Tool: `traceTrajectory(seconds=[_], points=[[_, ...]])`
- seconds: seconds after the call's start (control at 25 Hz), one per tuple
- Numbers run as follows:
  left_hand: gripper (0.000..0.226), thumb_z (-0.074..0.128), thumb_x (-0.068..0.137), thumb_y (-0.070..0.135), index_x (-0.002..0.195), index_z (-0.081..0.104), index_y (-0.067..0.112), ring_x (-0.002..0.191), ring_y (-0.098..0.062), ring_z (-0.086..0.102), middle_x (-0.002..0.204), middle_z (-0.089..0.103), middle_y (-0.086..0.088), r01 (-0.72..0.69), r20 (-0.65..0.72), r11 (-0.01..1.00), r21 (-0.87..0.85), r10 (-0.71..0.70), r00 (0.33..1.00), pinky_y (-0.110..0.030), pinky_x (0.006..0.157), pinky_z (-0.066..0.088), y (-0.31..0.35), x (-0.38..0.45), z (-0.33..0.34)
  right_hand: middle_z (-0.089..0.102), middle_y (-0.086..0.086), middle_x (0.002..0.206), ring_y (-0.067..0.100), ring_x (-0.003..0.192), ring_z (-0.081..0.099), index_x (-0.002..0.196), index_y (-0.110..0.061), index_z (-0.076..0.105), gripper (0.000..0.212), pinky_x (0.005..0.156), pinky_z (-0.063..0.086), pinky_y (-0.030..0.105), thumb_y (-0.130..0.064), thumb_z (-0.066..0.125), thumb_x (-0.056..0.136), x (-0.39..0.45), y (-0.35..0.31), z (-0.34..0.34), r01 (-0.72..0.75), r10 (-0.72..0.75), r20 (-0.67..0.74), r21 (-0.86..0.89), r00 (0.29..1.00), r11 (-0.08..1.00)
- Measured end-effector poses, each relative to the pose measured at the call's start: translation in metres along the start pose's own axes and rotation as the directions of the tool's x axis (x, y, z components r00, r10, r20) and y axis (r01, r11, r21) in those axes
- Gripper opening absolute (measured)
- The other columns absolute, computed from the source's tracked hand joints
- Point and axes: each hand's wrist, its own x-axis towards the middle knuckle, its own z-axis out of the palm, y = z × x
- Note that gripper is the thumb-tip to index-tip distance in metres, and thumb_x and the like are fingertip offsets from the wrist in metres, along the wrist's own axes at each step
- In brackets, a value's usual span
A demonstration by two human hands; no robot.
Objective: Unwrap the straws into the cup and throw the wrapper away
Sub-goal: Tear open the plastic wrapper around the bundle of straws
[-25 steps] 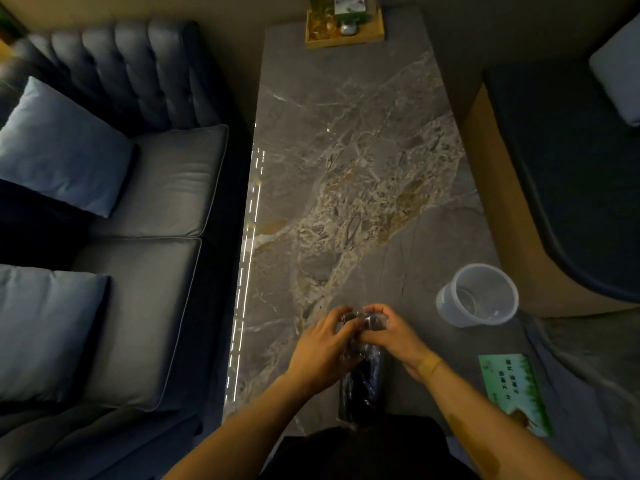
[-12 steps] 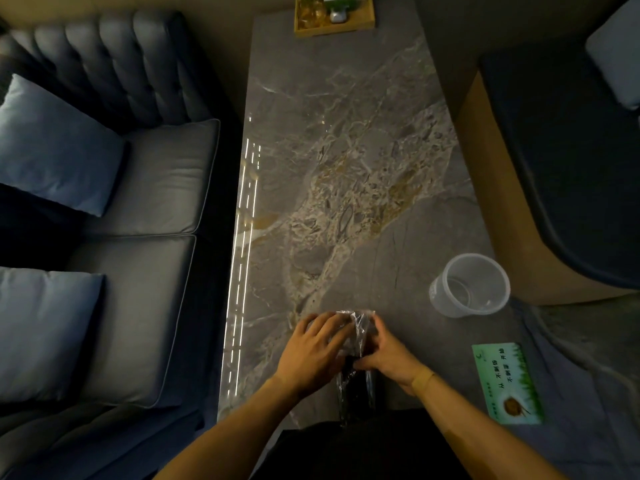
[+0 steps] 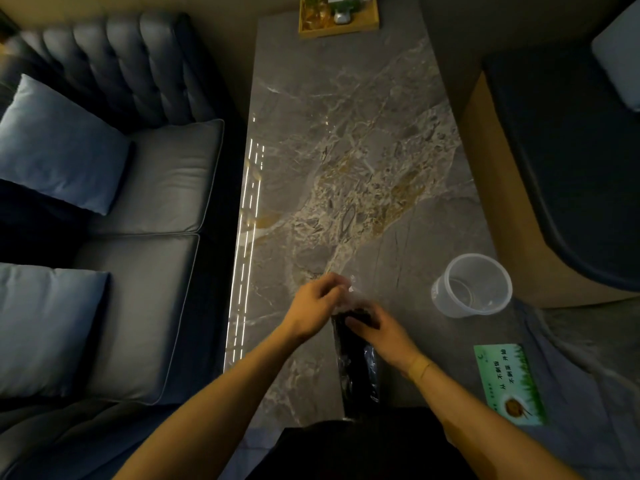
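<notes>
A long pack of black straws in a clear plastic wrapper lies lengthwise on the marble table, near its front edge. My left hand pinches the crinkled open top of the wrapper at the pack's far end. My right hand grips the pack just below that, fingers across the dark straws. A clear plastic cup stands upright to the right, apart from both hands, with nothing visible inside.
A green printed card lies at the table's front right. A wooden tray with small items sits at the far end. A blue sofa with cushions runs along the left; a dark seat is on the right.
My left hand has moved up and left, pulling the wrapper's top away from the pack. My right hand has slid down onto the straws' body.
</notes>
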Motion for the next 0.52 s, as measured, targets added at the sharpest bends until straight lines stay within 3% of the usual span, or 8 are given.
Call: traceTrajectory(seconds=[0.08,0.16,0.24,0.32,0.44,0.52], points=[[0.017,0.052,0.096,0.016,0.088,0.068,0.015,0.066,-0.012,0.062,0.073,0.067,-0.003,0.083,0.057,0.993,-0.084,-0.079,0.995,-0.026,0.07,0.05,0.009,0.009,-0.003,0.071,0.0,0.112,0.008,0.104,0.066,0.108,-0.022,0.066,0.021,0.081,0.051,0.015,-0.017,0.068,0.087,0.003,-0.006,0.001,0.011,-0.011,0.016,0.04,1.0,0.999],[0.024,0.049,0.099,0.024,0.094,0.067,0.009,0.064,-0.014,0.06,0.072,0.067,-0.006,0.164,-0.03,0.968,-0.19,-0.172,0.985,-0.025,0.066,0.048,0.016,0.015,-0.004,0.072,0.007,0.11,0.013,0.103,0.067,0.106,-0.013,0.068,0.019,0.084,0.052,0.019,-0.014,0.066,0.088,0.003,-0.008,0.002,-0.005,0.003,0.037,0.047,0.999,0.999],[0.033,0.046,0.099,0.038,0.102,0.066,0.012,0.072,-0.016,0.061,0.082,0.067,-0.005,0.23,-0.07,0.903,-0.364,-0.273,0.959,-0.031,0.071,0.047,0.017,0.013,-0.006,0.072,0.002,0.109,0.012,0.102,0.066,0.106,-0.017,0.069,0.019,0.083,0.051,0.016,-0.021,0.066,0.088,0.0,-0.01,0.002,-0.046,0.045,0.017,0.05,0.999,0.998],[0.043,0.049,0.095,0.048,0.113,0.064,0.013,0.083,-0.019,0.063,0.094,0.068,-0.004,0.289,0.029,0.818,-0.497,-0.317,0.948,-0.035,0.079,0.05,0.01,0.005,-0.006,0.072,-0.005,0.104,0.009,0.1,0.066,0.102,-0.025,0.069,0.014,0.075,0.05,0.01,-0.029,0.064,0.089,-0.003,-0.011,0.003,-0.071,0.074,-0.035,0.066,0.997,0.995],[0.037,0.065,0.087,0.034,0.113,0.065,0.007,0.091,-0.022,0.066,0.101,0.069,-0.009,0.351,0.159,0.812,-0.466,-0.314,0.936,-0.037,0.087,0.053,-0.011,-0.013,-0.002,0.074,-0.015,0.095,-0.002,0.093,0.067,0.096,-0.032,0.07,0.015,0.069,0.047,0.006,-0.041,0.061,0.088,-0.006,-0.015,0.003,-0.087,0.093,-0.067,0.093,0.993,0.992],[0.02,0.067,0.088,0.018,0.103,0.068,0.004,0.089,-0.019,0.067,0.094,0.072,-0.008,0.334,0.126,0.837,-0.434,-0.311,0.942,-0.03,0.082,0.057,-0.02,-0.019,0.001,0.075,-0.013,0.098,-0.001,0.095,0.067,0.101,-0.03,0.071,0.024,0.074,0.048,0.01,-0.047,0.061,0.086,-0.006,-0.014,0.002,-0.083,0.088,-0.056,0.086,0.995,0.993]])
